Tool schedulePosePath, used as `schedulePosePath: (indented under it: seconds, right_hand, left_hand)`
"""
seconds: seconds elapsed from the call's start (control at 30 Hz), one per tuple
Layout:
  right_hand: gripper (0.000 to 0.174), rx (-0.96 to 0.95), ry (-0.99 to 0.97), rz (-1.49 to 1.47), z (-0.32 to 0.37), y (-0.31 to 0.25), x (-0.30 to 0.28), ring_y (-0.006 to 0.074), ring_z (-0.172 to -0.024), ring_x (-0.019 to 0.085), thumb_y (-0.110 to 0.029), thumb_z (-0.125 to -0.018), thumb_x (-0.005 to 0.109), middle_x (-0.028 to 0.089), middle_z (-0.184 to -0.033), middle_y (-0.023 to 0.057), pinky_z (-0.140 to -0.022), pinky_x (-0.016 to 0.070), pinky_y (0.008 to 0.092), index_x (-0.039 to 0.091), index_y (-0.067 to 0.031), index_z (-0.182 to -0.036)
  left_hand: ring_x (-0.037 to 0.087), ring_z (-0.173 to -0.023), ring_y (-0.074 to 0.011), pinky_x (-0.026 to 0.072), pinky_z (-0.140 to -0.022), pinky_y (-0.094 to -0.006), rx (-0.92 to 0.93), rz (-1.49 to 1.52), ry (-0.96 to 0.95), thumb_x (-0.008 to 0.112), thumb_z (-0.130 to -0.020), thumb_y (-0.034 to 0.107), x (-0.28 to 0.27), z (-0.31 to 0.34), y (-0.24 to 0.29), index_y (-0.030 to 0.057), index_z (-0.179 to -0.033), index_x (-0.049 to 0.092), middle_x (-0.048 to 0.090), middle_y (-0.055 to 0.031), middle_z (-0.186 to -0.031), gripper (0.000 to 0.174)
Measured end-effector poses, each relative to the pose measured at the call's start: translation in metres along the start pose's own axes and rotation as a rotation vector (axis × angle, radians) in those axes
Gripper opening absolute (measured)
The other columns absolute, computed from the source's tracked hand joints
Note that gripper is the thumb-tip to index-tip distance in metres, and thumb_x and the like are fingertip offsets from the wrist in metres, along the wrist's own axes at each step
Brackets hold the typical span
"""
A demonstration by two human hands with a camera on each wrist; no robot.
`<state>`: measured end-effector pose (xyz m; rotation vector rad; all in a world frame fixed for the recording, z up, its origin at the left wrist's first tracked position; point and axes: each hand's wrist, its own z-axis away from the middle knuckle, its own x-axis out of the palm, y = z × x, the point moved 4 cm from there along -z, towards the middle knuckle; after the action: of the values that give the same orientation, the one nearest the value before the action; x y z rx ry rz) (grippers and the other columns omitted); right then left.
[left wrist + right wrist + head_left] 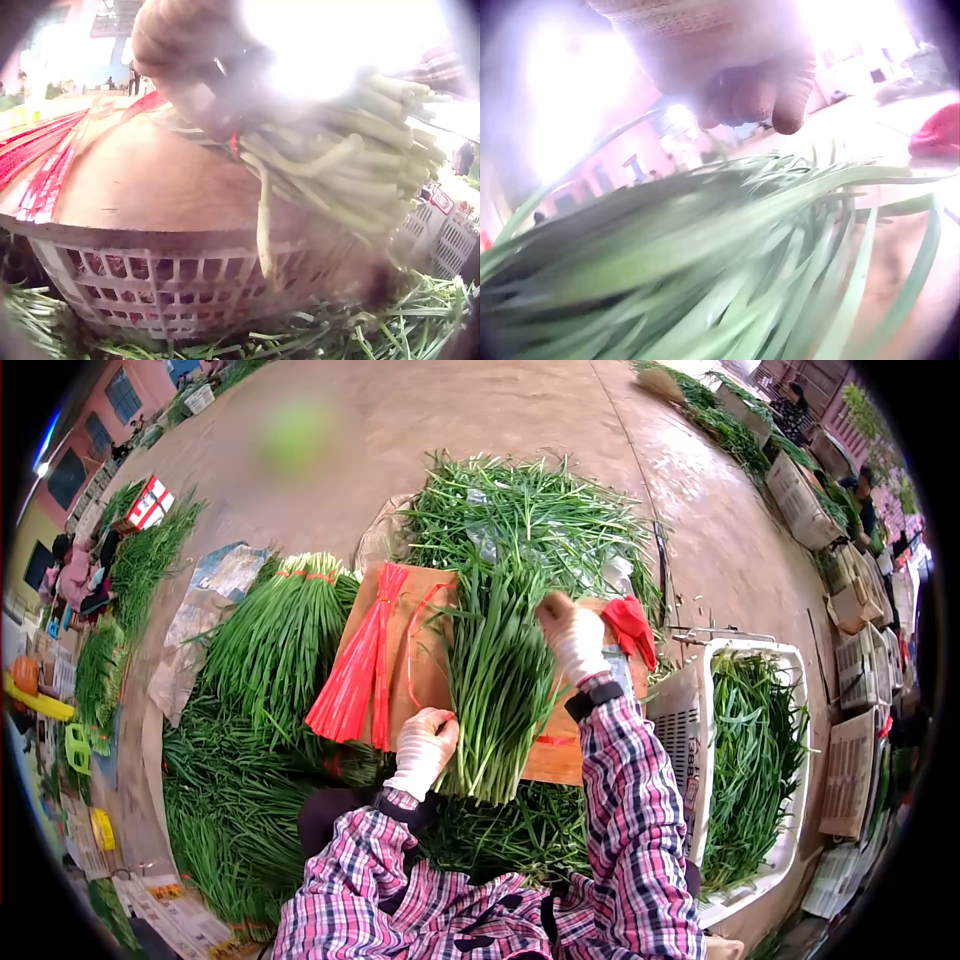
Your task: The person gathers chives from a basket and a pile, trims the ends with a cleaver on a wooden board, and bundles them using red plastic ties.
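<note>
A loose bundle of garlic chives [500,690] lies across a wooden board [345,660], stem ends toward the person. My left hand [425,745], wrapped in pale cloth, is beside the stems with fingers curled. It pinches a thin red tie strip [410,650]; a bit of red tie [235,142] shows at the fingers in the left wrist view. Higher up, my right hand [572,635] is over the leaves' right side. In the right wrist view its fingers [754,101] are curled, and a long leaf blade [592,154] rises to them from the bundle.
Red tie strips [365,675] lie fanned on the board's left, with a red cloth [630,628] at its right. Chives [530,510] are heaped beyond. A tied bundle [285,630] lies at the left, and a white crate [800,770] of chives stands at the right.
</note>
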<state>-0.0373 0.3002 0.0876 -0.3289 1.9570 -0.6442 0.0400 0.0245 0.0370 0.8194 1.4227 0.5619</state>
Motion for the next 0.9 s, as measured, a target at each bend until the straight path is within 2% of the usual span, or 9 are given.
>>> schedulePosePath:
  seconds: [0.07, 0.2, 0.3, 0.53, 0.67, 0.73, 0.8, 0.83, 0.9]
  right_hand:
    - [0.017, 0.212, 0.030, -0.076, -0.013, 0.027, -0.010, 0.0301, -0.068, 0.067, -0.031, -0.086, 0.066, 0.067, -0.073, 0.0132, -0.061, 0.0512, 0.0398, 0.067, -0.0140, -0.089]
    - [0.012, -0.042, 0.079, -0.160, 0.021, 0.018, -0.070, 0.0303, -0.068, 0.066, -0.021, -0.084, 0.064, 0.067, -0.076, 0.0138, -0.062, 0.0515, 0.0383, 0.067, -0.0100, -0.089]
    - [0.011, -0.183, -0.165, -0.171, 0.089, -0.008, -0.120, 0.0317, -0.070, 0.066, -0.012, -0.083, 0.060, 0.067, -0.076, 0.0128, -0.062, 0.0524, 0.0402, 0.068, -0.0106, -0.090]
    - [0.020, -0.109, -0.643, 0.197, 0.215, -0.048, -0.163, 0.0326, -0.066, 0.066, -0.029, -0.079, 0.065, 0.063, -0.066, 0.0112, -0.059, 0.0526, 0.0435, 0.064, -0.0091, -0.076]
    - [0.019, -0.211, -0.401, -0.051, 0.276, -0.054, -0.187, 0.0319, -0.066, 0.065, -0.028, -0.077, 0.067, 0.062, -0.065, 0.0090, -0.061, 0.0520, 0.0440, 0.065, -0.0086, -0.073]
    - [0.025, -0.260, -0.439, -0.008, 0.294, -0.055, -0.201, 0.0317, -0.079, 0.065, -0.019, -0.077, 0.066, 0.064, -0.084, 0.0099, -0.069, 0.0515, 0.0422, 0.064, -0.0104, -0.100]
    - [0.043, -0.274, -0.373, -0.047, 0.312, -0.045, -0.219, 0.0329, -0.084, 0.064, -0.015, -0.076, 0.067, 0.064, -0.092, 0.0113, -0.074, 0.0511, 0.0426, 0.060, -0.0130, -0.119]
    - [0.046, -0.237, -0.308, -0.134, 0.314, -0.041, -0.239, 0.0331, -0.084, 0.064, -0.015, -0.076, 0.068, 0.064, -0.091, 0.0115, -0.074, 0.0514, 0.0428, 0.059, -0.0127, -0.121]
    - [0.052, -0.191, -0.188, -0.309, 0.316, -0.024, -0.283, 0.0335, -0.083, 0.064, -0.014, -0.075, 0.070, 0.065, -0.090, 0.0120, -0.074, 0.0519, 0.0433, 0.057, -0.0122, -0.126]
  left_hand:
    - [0.066, -0.084, -0.0350, 0.0526, -0.077, -0.0391, -0.071, 0.037, -0.014, 0.064, -0.082, 0.017, -0.002, 0.001, -0.001, 0.0019, -0.090, 0.071, 0.069, -0.0174, -0.090, 0.018]
    - [0.066, -0.069, -0.0313, 0.0500, -0.067, -0.0399, -0.045, -0.048, 0.034, 0.064, -0.084, 0.014, -0.008, -0.002, -0.005, 0.0000, -0.086, 0.070, 0.068, -0.0196, -0.077, 0.015]
    - [0.050, -0.055, -0.0112, 0.0413, -0.054, -0.0326, -0.133, 0.113, 0.011, 0.062, -0.088, 0.017, -0.004, -0.008, -0.026, -0.0011, -0.081, 0.069, 0.058, -0.0055, -0.058, 0.021]
    - [0.049, -0.061, -0.0168, 0.0430, -0.064, -0.0331, -0.052, -0.053, 0.050, 0.057, -0.089, 0.018, 0.007, -0.033, -0.077, -0.0022, -0.074, 0.062, 0.060, -0.0083, -0.062, 0.026]
    - [0.035, -0.054, -0.0114, 0.0290, -0.049, -0.0342, -0.164, 0.159, 0.008, 0.059, -0.086, 0.018, 0.006, -0.048, -0.099, -0.0019, -0.064, 0.054, 0.044, 0.0007, -0.057, 0.030]
    - [0.038, -0.052, -0.0120, 0.0305, -0.048, -0.0331, -0.153, 0.294, 0.020, 0.060, -0.086, 0.019, 0.004, -0.050, -0.083, 0.0028, -0.065, 0.055, 0.046, 0.0012, -0.056, 0.027]
    - [0.046, -0.051, -0.0138, 0.0378, -0.050, -0.0294, -0.470, 0.544, 0.076, 0.061, -0.087, 0.023, 0.006, -0.021, -0.054, 0.0067, -0.074, 0.058, 0.052, 0.0015, -0.061, 0.021]
    - [0.058, -0.068, -0.0192, 0.0471, -0.063, -0.0321, -0.457, 0.497, -0.004, 0.061, -0.086, 0.030, 0.002, -0.028, -0.071, 0.0088, -0.091, 0.061, 0.060, 0.0000, -0.079, 0.022]
    - [0.059, -0.083, -0.0174, 0.0469, -0.075, -0.0321, -0.302, 0.452, -0.122, 0.058, -0.089, 0.025, -0.015, -0.051, -0.105, 0.0059, -0.100, 0.064, 0.063, -0.0049, -0.089, 0.023]
